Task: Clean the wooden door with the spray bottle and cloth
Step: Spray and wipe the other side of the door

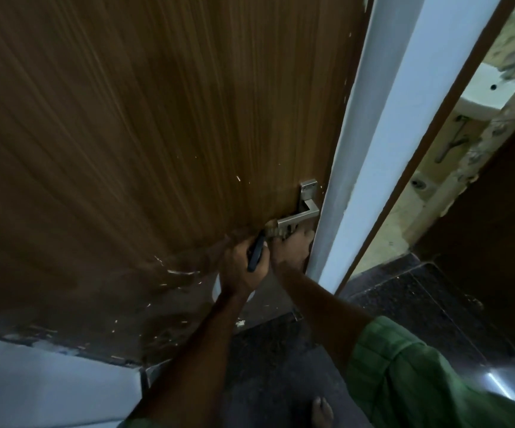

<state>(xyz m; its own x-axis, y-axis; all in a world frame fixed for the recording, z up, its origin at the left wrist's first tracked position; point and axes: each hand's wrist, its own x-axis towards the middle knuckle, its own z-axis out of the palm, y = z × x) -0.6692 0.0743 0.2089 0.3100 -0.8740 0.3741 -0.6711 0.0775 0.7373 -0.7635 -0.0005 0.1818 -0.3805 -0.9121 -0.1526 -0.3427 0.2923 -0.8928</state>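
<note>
Wooden door (145, 125): fills most of view, brown grain running vertically, pale scuffs and flecks low down near lever, lower panel darker. White door frame (373, 143) just right of door edge; gap beyond opens onto tiled room with white washbasin (484, 91). Dark speckled floor (404, 304) below. Metal lever handle (299, 216) at door's right edge, square rose above, lever pointing left. Left hand (244, 264): fingers curled round dark trigger head of spray bottle (257, 251), white body just visible below wrist, nozzle aimed up toward lever. Right hand (291, 248): just under lever, touching or very near door edge, fingers extended; grip uncertain. Tan cloth (276, 231): apparent wad bunched at lever's underside between both hands, too blurred to confirm which fingers hold it. Judged step: spraying and wiping around handle. Best practice here: short burst onto cloth or wood rather than latch, wipe along grain, work round rose and lever underside, then move down to scuffed zone.
</note>
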